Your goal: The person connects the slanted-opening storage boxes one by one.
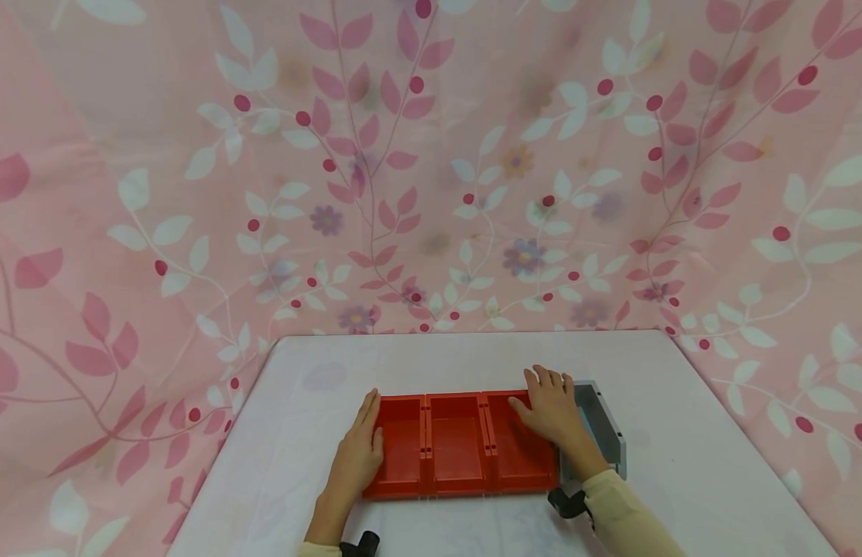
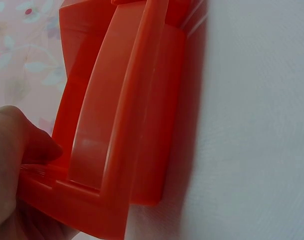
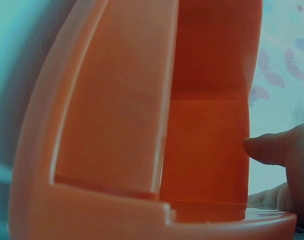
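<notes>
Three red plastic bins (image 1: pixel 457 441) stand side by side in a row, their walls meeting. My left hand (image 1: pixel 357 456) holds the outer wall of the leftmost bin. In the left wrist view, its thumb (image 2: pixel 44 147) hooks over the red rim while the other fingers are below it, partly hidden. At the other end, my right hand (image 1: pixel 552 410) lies along the outer wall of the rightmost bin (image 3: pixel 206 155), fingers extended. Its thumb (image 3: pixel 271 147) is spread over the inside of that bin. The contact of the right fingers with the wall is mostly hidden.
A grey bin (image 1: pixel 617 445) stands right of the red row, partly behind the right forearm; something blue shows at its left. All stand on a white-covered table (image 1: pixel 292 387). A pink floral curtain (image 1: pixel 431 193) surrounds its back and sides.
</notes>
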`<action>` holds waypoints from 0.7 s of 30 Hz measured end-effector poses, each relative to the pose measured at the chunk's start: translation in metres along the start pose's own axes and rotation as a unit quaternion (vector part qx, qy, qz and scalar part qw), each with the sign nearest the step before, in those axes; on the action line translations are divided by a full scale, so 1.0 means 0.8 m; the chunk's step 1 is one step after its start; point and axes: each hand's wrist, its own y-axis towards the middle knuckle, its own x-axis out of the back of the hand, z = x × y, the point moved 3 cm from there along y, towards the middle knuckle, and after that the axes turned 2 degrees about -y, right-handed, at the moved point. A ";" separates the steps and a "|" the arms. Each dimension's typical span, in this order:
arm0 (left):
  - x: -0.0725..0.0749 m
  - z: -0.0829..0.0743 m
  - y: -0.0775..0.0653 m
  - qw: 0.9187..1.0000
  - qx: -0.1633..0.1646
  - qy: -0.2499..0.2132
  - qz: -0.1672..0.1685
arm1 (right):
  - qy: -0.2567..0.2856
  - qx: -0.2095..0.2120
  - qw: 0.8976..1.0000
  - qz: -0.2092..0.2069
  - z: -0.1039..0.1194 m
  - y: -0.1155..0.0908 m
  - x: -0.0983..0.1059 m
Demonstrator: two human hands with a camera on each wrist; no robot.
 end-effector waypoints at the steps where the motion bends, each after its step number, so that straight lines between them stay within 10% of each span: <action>1: 0.000 0.000 0.000 1.000 0.000 -0.001 -0.001 | 0.001 0.002 1.000 -0.003 0.001 0.000 0.000; 21: -0.001 0.000 0.001 1.000 0.000 0.006 0.001 | -0.002 0.010 1.000 -0.015 -0.004 -0.001 -0.009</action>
